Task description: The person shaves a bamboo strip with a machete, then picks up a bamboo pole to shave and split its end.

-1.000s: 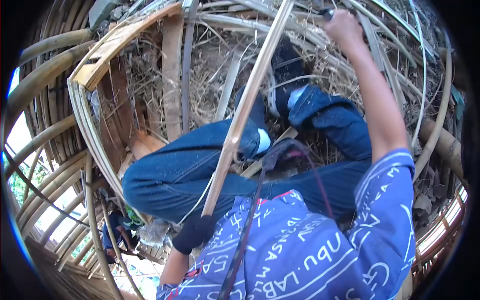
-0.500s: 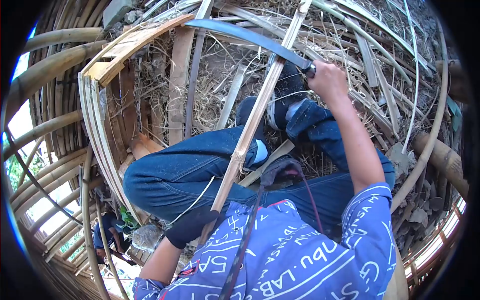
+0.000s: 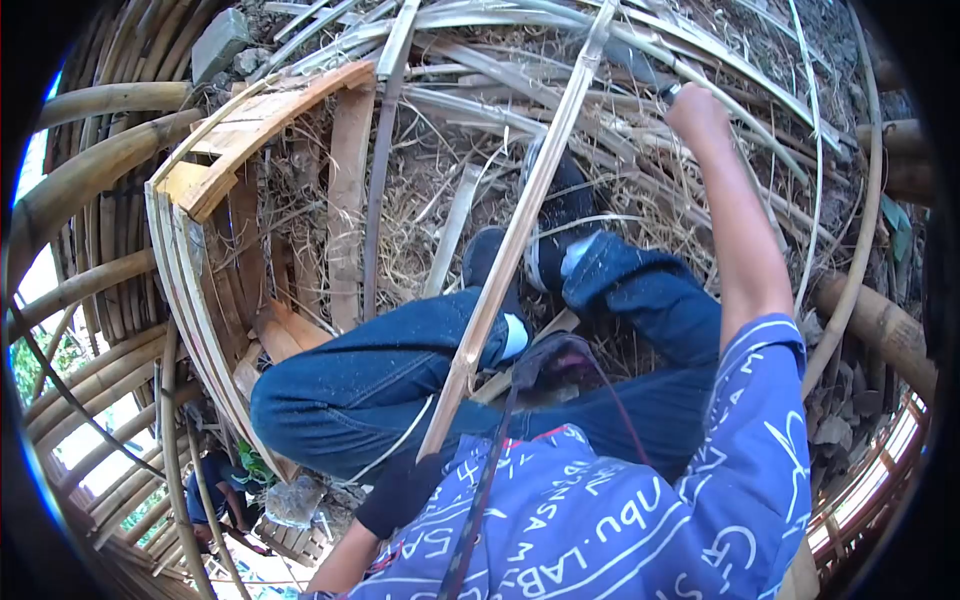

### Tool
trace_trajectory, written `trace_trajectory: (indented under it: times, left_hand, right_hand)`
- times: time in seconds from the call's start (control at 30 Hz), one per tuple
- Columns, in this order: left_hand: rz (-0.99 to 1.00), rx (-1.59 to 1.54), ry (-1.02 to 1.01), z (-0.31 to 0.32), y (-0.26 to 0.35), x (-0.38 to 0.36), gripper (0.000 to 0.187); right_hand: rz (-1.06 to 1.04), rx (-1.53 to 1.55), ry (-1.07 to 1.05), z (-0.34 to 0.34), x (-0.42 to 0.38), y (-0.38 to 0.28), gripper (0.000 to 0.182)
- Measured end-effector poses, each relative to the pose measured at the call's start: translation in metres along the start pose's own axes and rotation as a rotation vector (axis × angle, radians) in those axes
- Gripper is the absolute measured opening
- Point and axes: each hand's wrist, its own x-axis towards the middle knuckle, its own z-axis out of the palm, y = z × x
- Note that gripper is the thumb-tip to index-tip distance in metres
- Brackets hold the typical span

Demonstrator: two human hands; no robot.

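Note:
A long split bamboo strip slants from my lap past my legs toward the top of the head view. My left hand, in a black glove, is closed around its near end, against my shirt. Far out on the right, my bare right hand grips a machete by its dark handle. The blade points up and left toward the strip's far end, blurred and partly lost among pale slats. My crossed legs in jeans lie beneath the strip.
Split bamboo slats and dry shavings litter the ground ahead. A curved wooden frame stands at left, beside bamboo poles. A grey block sits at upper left. Another person is beyond the poles at lower left.
My right hand has moved up and right with the machete, whose blade has swung away from the left frame. My left hand and the strip's near end have shifted slightly.

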Motion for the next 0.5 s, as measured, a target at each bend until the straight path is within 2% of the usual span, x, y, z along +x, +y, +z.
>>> trace_trajectory:
  times: [0.03,0.07,0.1,0.17,0.2,0.23,0.3,0.33,0.37,0.43,0.47,0.5]
  left_hand:
    - [-0.031,-0.077,0.0,-0.001,-0.006,0.002,0.016]
    - [-0.1,-0.124,0.086,0.014,-0.039,-0.004,0.019]
    - [-0.096,-0.141,0.09,0.01,-0.038,-0.002,0.019]
    - [-0.139,-0.077,0.026,0.007,-0.032,0.003,0.021]
    - [0.014,-0.051,0.007,0.007,-0.036,0.007,0.021]
    - [0.018,-0.058,-0.002,0.008,-0.039,0.008,0.021]
    - [0.275,0.352,0.056,0.01,-0.045,0.002,0.012]
    - [0.408,0.564,0.093,0.009,-0.047,0.001,0.009]
    - [0.413,0.566,0.1,0.009,-0.046,0.003,0.009]
    - [0.203,0.036,0.052,0.007,-0.039,0.007,0.021]
    - [0.209,0.033,0.062,0.002,-0.026,0.008,0.021]
    - [0.035,0.006,0.038,-0.005,-0.008,0.006,0.021]
  right_hand:
    - [0.052,0.117,0.077,-0.017,0.003,-0.006,0.024]
    - [0.074,0.127,0.091,-0.019,0.007,0.001,0.023]
    - [0.092,0.128,0.103,-0.021,0.009,0.009,0.022]
    - [-0.024,0.204,0.128,-0.025,-0.017,0.013,0.021]
    - [-0.078,0.252,0.173,-0.019,-0.033,0.01,0.019]
    - [-0.128,0.305,0.219,-0.011,-0.051,0.003,0.018]
    - [-0.142,0.423,0.137,-0.007,-0.085,-0.014,0.015]
    - [-0.19,0.497,0.166,0.002,-0.1,-0.018,0.016]
    - [-0.246,0.57,0.197,0.012,-0.113,-0.021,0.016]
    - [-0.304,0.662,0.123,0.021,-0.141,-0.024,0.015]
    - [-0.291,0.655,0.165,0.026,-0.157,-0.027,0.014]
    - [-0.279,0.648,0.205,0.03,-0.174,-0.03,0.013]
